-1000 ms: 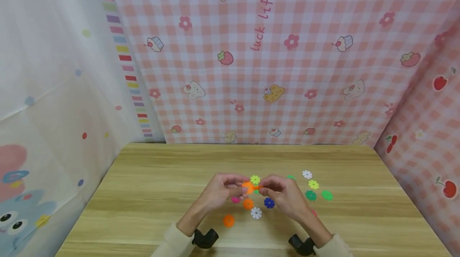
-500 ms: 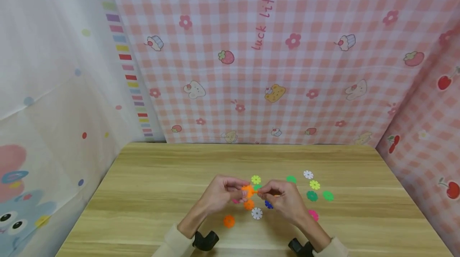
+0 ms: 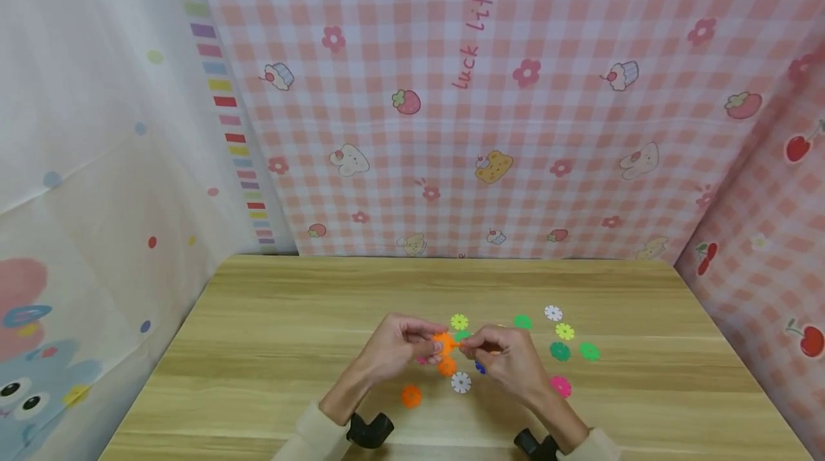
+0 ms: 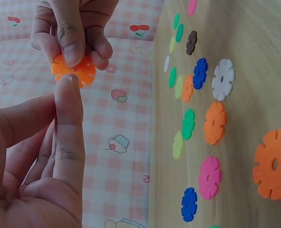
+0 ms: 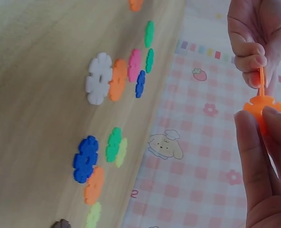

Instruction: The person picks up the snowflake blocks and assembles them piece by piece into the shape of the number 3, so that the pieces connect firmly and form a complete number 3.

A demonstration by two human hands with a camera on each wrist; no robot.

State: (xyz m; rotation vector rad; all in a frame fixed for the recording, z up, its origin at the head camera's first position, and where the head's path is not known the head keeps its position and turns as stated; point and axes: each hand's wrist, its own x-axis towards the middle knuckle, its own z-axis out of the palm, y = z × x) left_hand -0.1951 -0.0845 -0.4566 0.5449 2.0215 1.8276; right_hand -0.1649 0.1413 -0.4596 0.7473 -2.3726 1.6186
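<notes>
Over the table, my left hand (image 3: 398,348) pinches an orange notched plastic disc (image 3: 445,343) between thumb and fingertips. My right hand (image 3: 505,355) pinches a second orange disc (image 5: 259,104), set at right angles to the first. Their edges meet in the right wrist view, where the left hand's disc (image 5: 261,78) shows edge-on. How deep the notches interlock cannot be made out. Loose discs lie beneath the hands: an orange one (image 3: 447,366), a white one (image 3: 460,382), and a blue one (image 3: 480,367) partly hidden by the right hand.
More discs lie on the wooden table (image 3: 290,303): an orange one (image 3: 411,396) at front left, a pink one (image 3: 561,386) and several green, yellow and white ones at right. A brown disc (image 4: 191,42) shows in the left wrist view. A checked cloth (image 3: 387,132) hangs behind.
Both hands, with the two orange discs, have come slightly down and nearer, mostly in the first half second. The pink disc at right has come out from behind the right forearm.
</notes>
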